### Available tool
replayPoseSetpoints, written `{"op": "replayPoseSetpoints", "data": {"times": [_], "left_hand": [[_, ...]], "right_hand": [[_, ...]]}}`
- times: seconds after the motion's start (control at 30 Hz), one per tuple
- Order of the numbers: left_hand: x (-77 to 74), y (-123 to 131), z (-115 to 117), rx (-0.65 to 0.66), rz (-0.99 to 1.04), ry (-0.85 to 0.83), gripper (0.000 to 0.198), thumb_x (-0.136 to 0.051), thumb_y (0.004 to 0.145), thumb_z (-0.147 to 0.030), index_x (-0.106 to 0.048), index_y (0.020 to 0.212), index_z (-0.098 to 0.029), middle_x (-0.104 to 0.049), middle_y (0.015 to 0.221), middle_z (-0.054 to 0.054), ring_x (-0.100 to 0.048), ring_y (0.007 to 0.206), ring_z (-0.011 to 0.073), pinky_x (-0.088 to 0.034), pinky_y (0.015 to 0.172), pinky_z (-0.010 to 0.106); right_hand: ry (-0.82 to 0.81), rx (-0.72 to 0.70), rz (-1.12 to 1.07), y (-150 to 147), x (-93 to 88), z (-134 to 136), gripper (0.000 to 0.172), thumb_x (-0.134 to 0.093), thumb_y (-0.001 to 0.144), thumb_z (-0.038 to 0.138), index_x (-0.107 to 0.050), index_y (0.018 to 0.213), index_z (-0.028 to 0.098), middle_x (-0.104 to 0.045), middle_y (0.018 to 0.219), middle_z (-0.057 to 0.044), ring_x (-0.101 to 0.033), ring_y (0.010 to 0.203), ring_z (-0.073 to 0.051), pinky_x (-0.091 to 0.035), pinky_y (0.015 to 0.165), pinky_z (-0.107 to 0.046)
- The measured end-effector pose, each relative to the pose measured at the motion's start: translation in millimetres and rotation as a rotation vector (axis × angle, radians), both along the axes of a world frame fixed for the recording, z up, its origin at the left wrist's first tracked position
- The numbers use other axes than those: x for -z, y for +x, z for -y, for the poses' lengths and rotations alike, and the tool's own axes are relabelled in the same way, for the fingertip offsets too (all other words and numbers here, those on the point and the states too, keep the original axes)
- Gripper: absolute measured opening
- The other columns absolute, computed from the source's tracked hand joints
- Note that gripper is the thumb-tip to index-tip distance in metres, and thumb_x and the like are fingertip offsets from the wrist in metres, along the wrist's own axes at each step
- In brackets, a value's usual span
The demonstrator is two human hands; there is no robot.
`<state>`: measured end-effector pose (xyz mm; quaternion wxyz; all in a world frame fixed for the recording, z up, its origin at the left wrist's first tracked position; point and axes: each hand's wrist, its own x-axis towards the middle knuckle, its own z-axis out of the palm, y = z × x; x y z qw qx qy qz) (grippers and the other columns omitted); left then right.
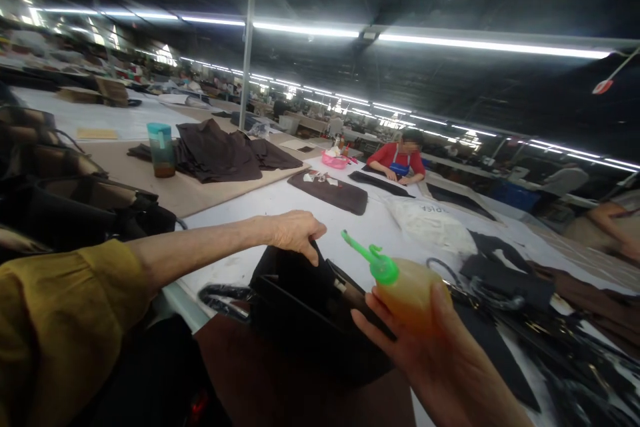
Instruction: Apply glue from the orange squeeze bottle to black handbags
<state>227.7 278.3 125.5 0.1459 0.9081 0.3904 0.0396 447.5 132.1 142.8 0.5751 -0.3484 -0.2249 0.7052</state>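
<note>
Our left hand [299,230] has its thumb and fingers pinched on the upper edge of one black bag [305,340], its fingertips partly hidden behind the fabric. Our right hand [425,340], well apart from it, is wrapped around one squeeze bottle [417,290] with a green nozzle and amber liquid; its forearm is cut off below. The bottle is at three o'clock from the bag, its nozzle tilting toward eleven. The bag's inside is too dark for us to make out.

Counting outward from the bag, we find one dark panel [333,193] at twelve, bearing small white pieces too blurred to number; one person in red [407,160] at one; one white bundle [433,223] at two, its lettering illegible; and one teal-lidded tumbler [161,150] at ten. Another person [613,220] is cut off by the right edge.
</note>
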Motion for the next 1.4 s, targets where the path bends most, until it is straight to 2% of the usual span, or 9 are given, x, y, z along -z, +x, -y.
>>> {"op": "replayPoseSetpoints", "data": {"times": [0.07, 0.13, 0.33, 0.47, 0.6, 0.8, 1.1, 1.27, 1.4], "left_hand": [[8.0, 2, 1, 0.069, 0.091, 0.120, 0.049, -0.069, 0.062, -0.057, -0.052, 0.088, -0.019, -0.059, 0.086, 0.002, -0.055, 0.070, 0.0177, -0.042, 0.062, 0.028], [20.1, 4, 8, 0.089, 0.151, 0.044, 0.067, -0.073, 0.055, -0.059, -0.047, 0.103, -0.020, -0.057, 0.101, 0.005, -0.056, 0.079, 0.0198, -0.043, 0.067, 0.029], [45.3, 12, 26, -0.111, 0.221, -0.188, 0.082, -0.079, 0.043, -0.056, -0.041, 0.106, -0.021, -0.053, 0.104, 0.006, -0.053, 0.092, 0.0243, -0.046, 0.071, 0.031], [66.1, 11, 22, -0.120, 0.272, 0.089, 0.081, -0.071, 0.047, -0.067, -0.043, 0.102, -0.015, -0.048, 0.107, 0.012, -0.048, 0.098, 0.0281, -0.043, 0.082, 0.040], [84.4, 11, 21, 0.091, 0.104, 0.381, 0.066, -0.056, 0.062, -0.074, -0.050, 0.088, -0.014, -0.053, 0.099, 0.015, -0.048, 0.092, 0.0308, -0.039, 0.085, 0.047], [71.4, 19, 36, 0.125, -0.049, 0.240, 0.060, -0.042, 0.076, -0.071, -0.051, 0.098, -0.016, -0.060, 0.091, 0.011, -0.058, 0.075, 0.0251, -0.047, 0.066, 0.036], [44.9, 35, 28, -0.402, 0.025, -0.297, 0.078, -0.052, 0.050, -0.084, -0.064, 0.089, -0.018, -0.067, 0.088, 0.012, -0.064, 0.082, 0.0322, -0.049, 0.067, 0.038], [59.9, 53, 28, -0.505, 0.159, -0.386, 0.085, -0.062, 0.043, -0.078, -0.060, 0.105, -0.019, -0.064, 0.100, 0.011, -0.062, 0.089, 0.0311, -0.050, 0.071, 0.037], [77.7, 58, 29, -0.473, 0.255, -0.333, 0.069, -0.066, 0.053, -0.066, -0.059, 0.104, -0.021, -0.064, 0.099, 0.008, -0.062, 0.090, 0.0286, -0.049, 0.073, 0.034]], "right_hand": [[-0.006, 0.013, 0.009, 0, 0.8, -2, 0.041, -0.069, 0.076, 0.051, -0.068, 0.101, 0.018, -0.069, 0.097, -0.011, -0.063, 0.089, -0.027, -0.043, 0.089, -0.056], [-0.013, 0.050, 0.010, 2, 2.4, -6, 0.040, -0.069, 0.076, 0.051, -0.068, 0.100, 0.019, -0.069, 0.096, -0.011, -0.064, 0.088, -0.027, -0.043, 0.088, -0.056], [-0.037, 0.165, 0.021, 0, 4.5, -15, 0.040, -0.071, 0.075, 0.048, -0.065, 0.104, 0.020, -0.069, 0.096, -0.010, -0.064, 0.089, -0.028, -0.044, 0.087, -0.057], [-0.029, 0.148, 0.020, -6, 4.5, -13, 0.041, -0.074, 0.071, 0.047, -0.067, 0.100, 0.020, -0.069, 0.096, -0.010, -0.064, 0.086, -0.028, -0.044, 0.088, -0.057], [-0.031, 0.143, 0.024, -8, 5.5, -11, 0.039, -0.073, 0.072, 0.047, -0.068, 0.098, 0.018, -0.069, 0.094, -0.011, -0.065, 0.085, -0.028, -0.045, 0.087, -0.056], [-0.027, 0.159, 0.019, -5, 7.2, -13, 0.039, -0.076, 0.069, 0.046, -0.069, 0.098, 0.020, -0.068, 0.097, -0.010, -0.064, 0.087, -0.030, -0.041, 0.090, -0.060], [-0.012, 0.152, 0.013, -9, 6.5, -10, 0.034, -0.073, 0.073, 0.045, -0.070, 0.098, 0.022, -0.069, 0.099, -0.010, -0.065, 0.089, -0.029, -0.042, 0.090, -0.057], [-0.009, 0.127, 0.018, -8, 7.6, -7, 0.034, -0.074, 0.072, 0.046, -0.070, 0.096, 0.022, -0.069, 0.098, -0.011, -0.065, 0.088, -0.029, -0.042, 0.091, -0.057], [-0.014, 0.120, 0.006, -6, 8.6, -5, 0.035, -0.076, 0.071, 0.044, -0.070, 0.096, 0.022, -0.069, 0.098, -0.010, -0.065, 0.089, -0.029, -0.042, 0.091, -0.057]]}}
